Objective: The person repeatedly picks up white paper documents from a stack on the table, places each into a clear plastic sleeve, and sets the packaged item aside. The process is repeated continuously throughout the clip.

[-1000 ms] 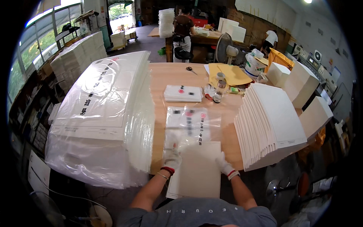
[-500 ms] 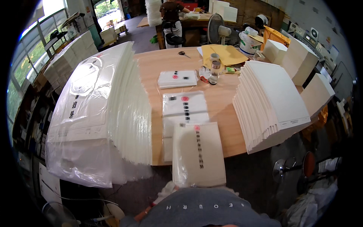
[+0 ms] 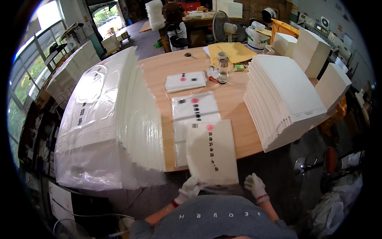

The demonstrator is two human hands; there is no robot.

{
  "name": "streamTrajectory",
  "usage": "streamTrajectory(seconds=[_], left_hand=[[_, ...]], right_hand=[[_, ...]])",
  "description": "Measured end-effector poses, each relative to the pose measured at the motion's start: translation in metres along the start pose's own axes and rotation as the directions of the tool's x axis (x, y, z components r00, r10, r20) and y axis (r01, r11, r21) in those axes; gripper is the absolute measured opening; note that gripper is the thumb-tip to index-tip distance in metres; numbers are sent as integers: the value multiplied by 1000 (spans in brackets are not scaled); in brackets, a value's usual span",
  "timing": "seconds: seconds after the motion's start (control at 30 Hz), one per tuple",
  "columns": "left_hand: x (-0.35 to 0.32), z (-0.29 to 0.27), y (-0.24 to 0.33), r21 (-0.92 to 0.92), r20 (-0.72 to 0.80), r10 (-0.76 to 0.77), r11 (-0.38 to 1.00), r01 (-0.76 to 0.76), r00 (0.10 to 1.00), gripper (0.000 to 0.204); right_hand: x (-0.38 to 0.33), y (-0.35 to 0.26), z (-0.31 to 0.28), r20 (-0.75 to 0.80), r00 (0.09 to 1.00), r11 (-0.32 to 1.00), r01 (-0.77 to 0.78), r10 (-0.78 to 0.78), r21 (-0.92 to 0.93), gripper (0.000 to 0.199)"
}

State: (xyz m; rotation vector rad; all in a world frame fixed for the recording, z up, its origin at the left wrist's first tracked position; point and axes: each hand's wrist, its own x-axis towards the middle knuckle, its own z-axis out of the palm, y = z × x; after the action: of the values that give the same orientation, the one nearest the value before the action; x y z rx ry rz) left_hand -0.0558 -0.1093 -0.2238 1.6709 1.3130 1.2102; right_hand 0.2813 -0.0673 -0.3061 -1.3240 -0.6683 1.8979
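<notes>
In front of me a clear plastic bag [image 3: 212,153] with cream paper inside, a red round mark and black lettering on its face, hangs partly over the table's near edge. My left hand [image 3: 190,189], in a white glove with a red cuff, is closed on the bag's lower left corner, where loose film shows. My right hand [image 3: 255,185], gloved alike, is beside the lower right corner, apart from it. Its fingers are curled and nothing shows in them. Under the filled bag lies a flat printed plastic bag [image 3: 195,104] on the table.
To the left a tall fanned pile of filled bags [image 3: 95,103] leans; to the right stands a fanned stack of cream paper [image 3: 292,85]. Farther off are folded bags [image 3: 186,81], scissors [image 3: 190,55], a glass bottle [image 3: 223,71] and yellow envelopes [image 3: 234,52]. A person [image 3: 175,26] stands at another table.
Both hands have come into view from below, the right moving out beside the bag. The filled bag has shifted slightly up and right, its lower end now over the table edge.
</notes>
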Motion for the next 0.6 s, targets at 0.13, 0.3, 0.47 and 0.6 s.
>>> streamTrajectory(seconds=[0.13,0.3,0.47,0.6], left_hand=[[65,-35,104,395,318,213,856,-334,924,4],[56,-111,202,342,240,309,860,-379,920,16],[0,-198,225,404,-717,538,839,-364,444,28],[-5,-330,239,334,-576,603,790,-515,552,28]], right_hand=[[9,-18,82,523,798,592,586,-300,-554,40],[-42,-107,216,498,790,927,366,-359,88,51],[-29,-190,318,749,565,913,386,-345,129,39],[-87,-222,395,974,224,947,320,-38,-37,32]])
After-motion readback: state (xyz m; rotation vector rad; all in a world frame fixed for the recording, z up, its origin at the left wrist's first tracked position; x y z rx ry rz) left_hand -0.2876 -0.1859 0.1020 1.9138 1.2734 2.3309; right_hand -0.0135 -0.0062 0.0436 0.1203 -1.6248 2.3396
